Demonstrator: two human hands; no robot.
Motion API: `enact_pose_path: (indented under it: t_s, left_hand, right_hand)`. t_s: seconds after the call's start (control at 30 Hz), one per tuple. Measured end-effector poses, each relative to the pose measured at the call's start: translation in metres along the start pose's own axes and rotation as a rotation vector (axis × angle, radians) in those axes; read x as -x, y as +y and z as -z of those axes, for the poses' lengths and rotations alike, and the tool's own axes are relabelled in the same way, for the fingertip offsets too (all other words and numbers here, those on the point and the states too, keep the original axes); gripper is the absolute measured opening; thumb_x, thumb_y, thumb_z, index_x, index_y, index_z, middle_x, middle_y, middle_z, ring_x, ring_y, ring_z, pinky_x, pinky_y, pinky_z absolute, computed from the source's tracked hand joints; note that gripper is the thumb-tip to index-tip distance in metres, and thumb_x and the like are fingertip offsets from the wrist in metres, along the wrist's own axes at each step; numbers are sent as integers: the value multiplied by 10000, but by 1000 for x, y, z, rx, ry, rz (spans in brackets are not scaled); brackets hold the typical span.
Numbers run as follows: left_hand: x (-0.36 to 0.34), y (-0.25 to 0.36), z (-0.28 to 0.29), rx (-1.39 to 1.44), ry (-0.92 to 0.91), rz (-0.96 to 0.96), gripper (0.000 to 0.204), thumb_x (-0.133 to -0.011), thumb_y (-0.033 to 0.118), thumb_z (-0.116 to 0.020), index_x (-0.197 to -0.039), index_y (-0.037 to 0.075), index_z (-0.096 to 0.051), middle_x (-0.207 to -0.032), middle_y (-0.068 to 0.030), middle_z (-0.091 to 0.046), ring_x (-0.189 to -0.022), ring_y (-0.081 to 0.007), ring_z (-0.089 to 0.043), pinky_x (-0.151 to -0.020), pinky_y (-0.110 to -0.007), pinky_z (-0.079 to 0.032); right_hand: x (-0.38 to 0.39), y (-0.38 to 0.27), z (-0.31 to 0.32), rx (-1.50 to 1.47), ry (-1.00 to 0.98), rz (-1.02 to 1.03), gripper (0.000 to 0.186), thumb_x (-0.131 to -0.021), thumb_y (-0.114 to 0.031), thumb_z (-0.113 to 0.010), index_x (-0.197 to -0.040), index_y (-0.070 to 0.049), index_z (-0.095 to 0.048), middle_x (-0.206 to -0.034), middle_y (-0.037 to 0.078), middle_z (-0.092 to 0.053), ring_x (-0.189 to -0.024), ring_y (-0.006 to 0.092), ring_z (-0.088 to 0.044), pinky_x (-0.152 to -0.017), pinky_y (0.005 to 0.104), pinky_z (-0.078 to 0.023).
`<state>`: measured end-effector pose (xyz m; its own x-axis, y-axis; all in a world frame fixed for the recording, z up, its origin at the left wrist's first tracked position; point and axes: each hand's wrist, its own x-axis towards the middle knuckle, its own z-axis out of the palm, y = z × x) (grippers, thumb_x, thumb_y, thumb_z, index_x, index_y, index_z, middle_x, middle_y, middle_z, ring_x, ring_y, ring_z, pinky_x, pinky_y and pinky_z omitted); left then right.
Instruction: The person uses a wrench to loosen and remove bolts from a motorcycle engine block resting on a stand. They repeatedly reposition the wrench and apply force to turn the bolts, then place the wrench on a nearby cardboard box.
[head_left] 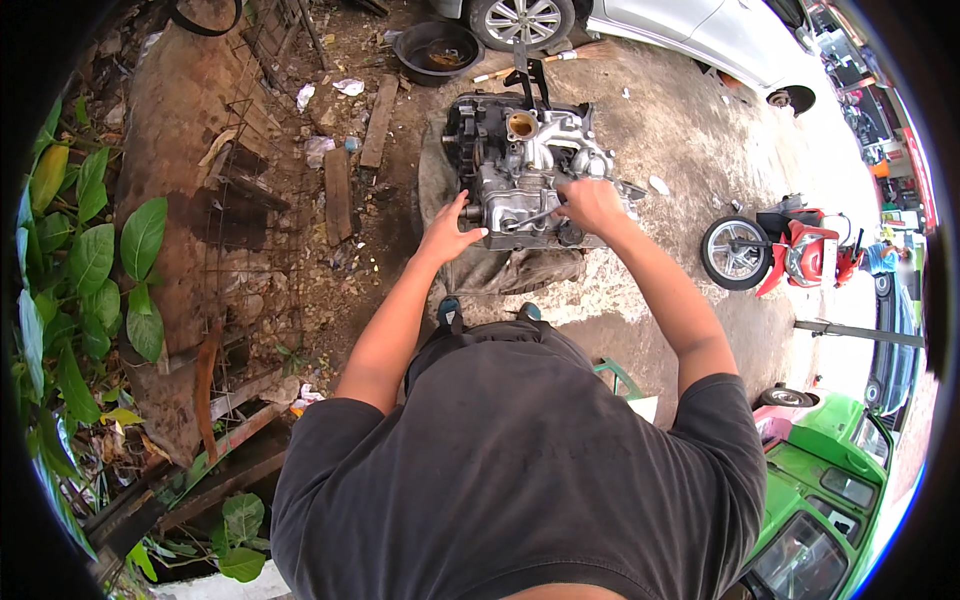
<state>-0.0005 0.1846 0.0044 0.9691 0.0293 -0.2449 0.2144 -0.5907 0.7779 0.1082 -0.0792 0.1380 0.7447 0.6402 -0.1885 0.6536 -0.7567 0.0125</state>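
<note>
A grey metal car engine sits on a dirty cloth on the ground in front of me. My left hand is open at the engine's near left corner, thumb and fingers spread apart. My right hand is over the near right part of the engine, its fingers curled together. A slim, pale bar-like piece runs leftward from those fingers across the engine's top; I cannot tell whether it is a tool or an engine part. What the right fingers grip is hidden.
A black basin stands beyond the engine near a silver car. Wooden planks and litter lie at left, beside leafy plants. To the right are a red motorcycle and a green vehicle.
</note>
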Motion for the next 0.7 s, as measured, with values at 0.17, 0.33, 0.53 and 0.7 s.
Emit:
enact_pose_path:
  t_s: [0.17, 0.33, 0.53, 0.7]
  left_hand:
    - [-3, -5, -2, 22, 18, -19, 975, -781, 399, -793, -1554, 122, -267, -1485, -187, -448, -1368, -355, -434, -1119, -432, -373]
    - [-2, -11, -3, 71, 23, -61, 966, -785, 377, -794, -1553, 119, -266, -1474, -172, -466, -1370, -349, -430, -1121, -433, -369]
    - [1, -6, -1, 52, 31, -49, 980, -778, 414, -797, -1550, 118, -272, -1468, -181, -468, -1360, -347, -443, -1120, -439, -374]
    - [4, 10, 0, -95, 46, 5, 1040, -729, 501, -821, -1540, 118, -295, -1447, -184, -493, -1352, -340, -459, -1102, -445, -390]
  right_hand:
    - [-48, -17, 51, 272, 151, 201, 326, -791, -440, -742, -788, -115, -716, -727, 93, -705, -728, 276, -709, -722, 418, -518]
    - [-44, -12, 81, 131, 248, 162, 356, -846, -490, -688, -847, -137, -736, -737, 91, -695, -734, 285, -697, -679, 432, -527]
    - [31, 0, -18, -535, 55, -330, 433, -920, -486, -609, -970, -73, -728, -883, 181, -711, -838, 385, -679, -773, 483, -526]
    - [81, -27, -114, -923, -1, -553, 445, -944, -446, -609, -1024, -16, -691, -887, 229, -676, -843, 369, -650, -756, 429, -487]
